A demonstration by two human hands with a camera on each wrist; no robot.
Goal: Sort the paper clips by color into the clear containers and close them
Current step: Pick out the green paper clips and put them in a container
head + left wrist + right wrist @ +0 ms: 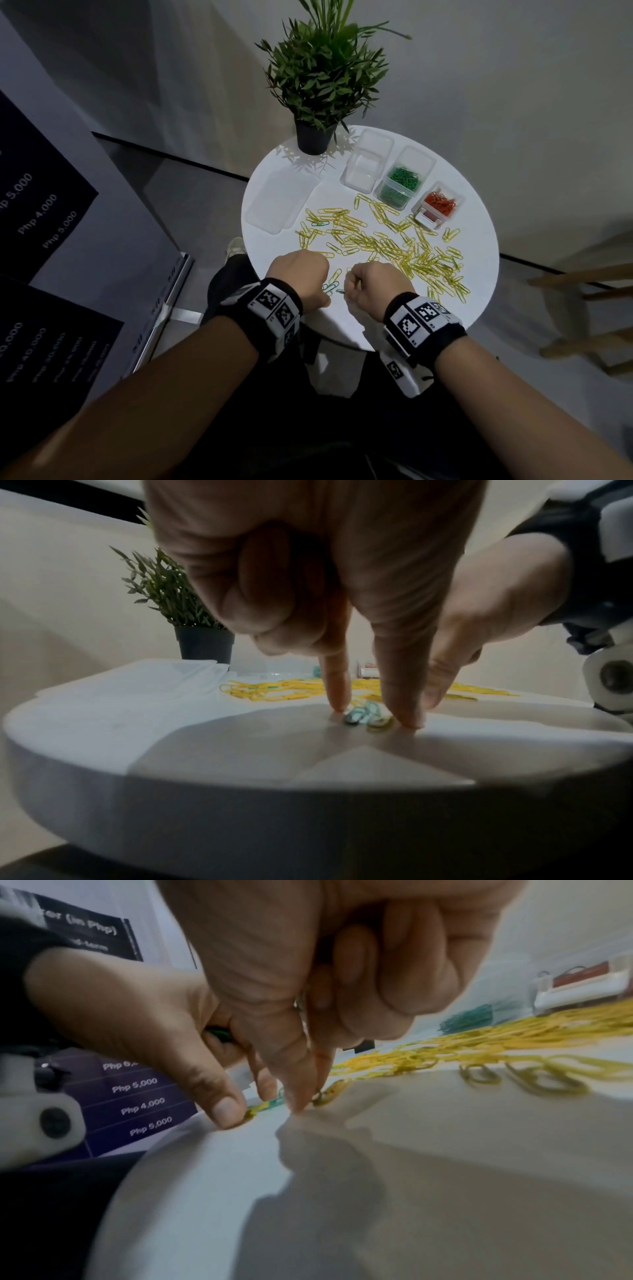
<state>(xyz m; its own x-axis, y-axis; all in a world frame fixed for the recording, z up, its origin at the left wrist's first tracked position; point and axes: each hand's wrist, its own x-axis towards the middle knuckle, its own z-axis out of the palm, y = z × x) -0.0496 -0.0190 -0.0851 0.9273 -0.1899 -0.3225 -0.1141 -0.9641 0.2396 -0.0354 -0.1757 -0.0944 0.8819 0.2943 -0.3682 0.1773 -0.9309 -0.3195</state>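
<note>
Loose yellow paper clips (383,243) cover the middle of the white round table (479,308). My left hand (375,719) sets its forefinger and thumb on the table either side of a small clump of green and yellow clips (366,718), near the front edge. Its curled fingers hold green clips (219,1035). My right hand (298,1107) is just to the right, fingers curled, thumb and forefinger tips pressed together on the table by a clip (329,1093); a thin clip (299,1004) shows between thumb and fingers. A green clip (320,223) lies among the yellow ones.
At the back right stand an empty clear container (363,171), one with green clips (400,185) and one with red clips (438,205), all uncovered. Clear lids (277,202) lie at the left. A potted plant (313,137) stands at the back edge.
</note>
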